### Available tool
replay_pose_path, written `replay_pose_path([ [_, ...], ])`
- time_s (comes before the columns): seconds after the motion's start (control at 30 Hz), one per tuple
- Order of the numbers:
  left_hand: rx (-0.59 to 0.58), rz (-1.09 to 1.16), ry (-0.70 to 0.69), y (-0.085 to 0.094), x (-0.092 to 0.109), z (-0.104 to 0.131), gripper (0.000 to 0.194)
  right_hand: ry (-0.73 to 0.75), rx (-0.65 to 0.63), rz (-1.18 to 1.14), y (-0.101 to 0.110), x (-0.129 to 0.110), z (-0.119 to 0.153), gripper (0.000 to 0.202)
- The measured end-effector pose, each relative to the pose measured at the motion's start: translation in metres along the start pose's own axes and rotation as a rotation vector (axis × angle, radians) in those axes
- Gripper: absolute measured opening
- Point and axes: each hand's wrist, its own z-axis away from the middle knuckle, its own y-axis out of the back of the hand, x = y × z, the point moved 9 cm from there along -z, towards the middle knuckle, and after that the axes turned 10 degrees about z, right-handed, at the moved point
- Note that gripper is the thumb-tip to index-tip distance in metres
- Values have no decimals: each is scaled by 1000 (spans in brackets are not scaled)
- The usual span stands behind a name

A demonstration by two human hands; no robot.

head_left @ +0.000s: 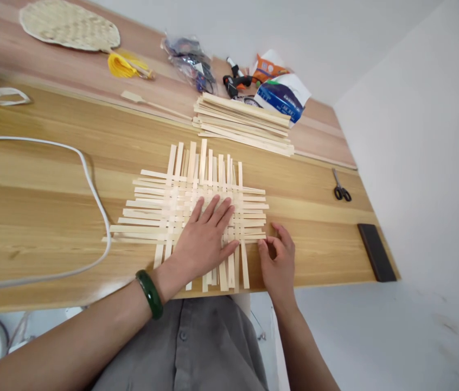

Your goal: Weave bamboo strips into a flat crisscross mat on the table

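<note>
Pale flat strips, bamboo or wood by their look, are interlaced into a woven mat (176, 203) on the table, with loose ends sticking out on all sides. My left hand (205, 233) lies flat on the weave, fingers spread and pointing away from me. A green bangle (149, 294) is round that wrist. At the mat's near right corner, my right hand (277, 260) pinches the end of a bamboo strip (257, 237) between thumb and index finger. Its other fingers are loosely curled.
Beyond the mat lies a stack of loose strips (243, 122). A woven fan (70, 24), yellow cord (126, 65), glue gun (237, 82) and tissue pack (280, 98) are farther back. Scissors (340, 187) and a dark block (376, 252) lie right; a white cable (91, 182) loops left.
</note>
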Motion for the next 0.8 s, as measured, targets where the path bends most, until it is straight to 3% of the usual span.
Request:
replay_pose_path([
  [0.6, 21, 20, 26, 2, 0, 0, 67, -15, -15, -32, 1, 1, 0, 24],
  [0.8, 48, 64, 50, 6, -1, -1, 66, -11, 35, 14, 2, -5, 2, 18],
])
